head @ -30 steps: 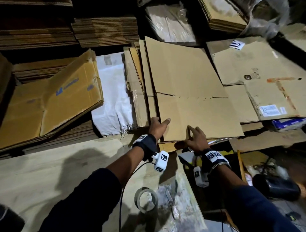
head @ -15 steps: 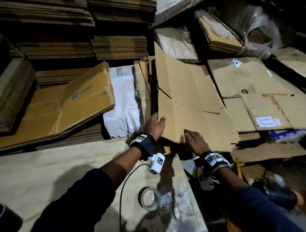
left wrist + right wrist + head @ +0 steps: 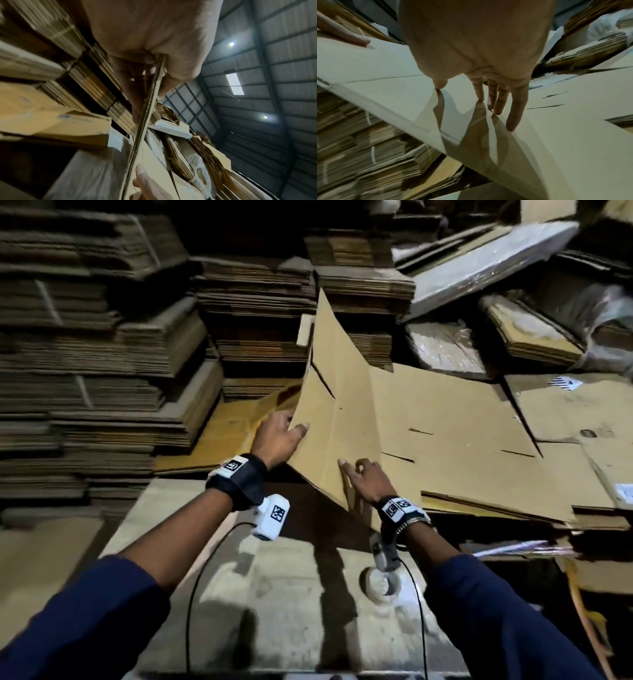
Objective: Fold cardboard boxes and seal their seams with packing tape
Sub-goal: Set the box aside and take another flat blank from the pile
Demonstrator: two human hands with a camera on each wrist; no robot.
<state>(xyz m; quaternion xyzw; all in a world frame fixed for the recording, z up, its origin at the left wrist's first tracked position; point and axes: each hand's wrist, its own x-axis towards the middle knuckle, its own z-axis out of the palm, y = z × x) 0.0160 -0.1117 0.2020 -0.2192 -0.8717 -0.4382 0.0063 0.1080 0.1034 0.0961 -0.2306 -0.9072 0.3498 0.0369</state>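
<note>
A flattened brown cardboard box (image 3: 346, 392) rises at its left side off the pile, bending along a crease. My left hand (image 3: 279, 436) pinches its left edge, thumb on the upper face and fingers behind; the left wrist view shows that edge (image 3: 150, 102) clamped between thumb and fingers. My right hand (image 3: 363, 477) lies flat on the box's near part, and its straight fingers (image 3: 501, 100) press the box face (image 3: 388, 65). A roll of clear packing tape (image 3: 382, 582) lies on the worktable (image 3: 274, 611) under my right wrist.
Tall stacks of flat cardboard (image 3: 96, 364) fill the left and back. More flattened boxes with labels (image 3: 565, 419) lie to the right, with plastic-wrapped bundles (image 3: 442, 347) behind. A black cable (image 3: 191, 594) trails from my left wrist across the table.
The box's left side has swung up from flat to steeply raised. My left hand rose with its edge, my right hand stayed pressing on the near part, and the head view tilted upward.
</note>
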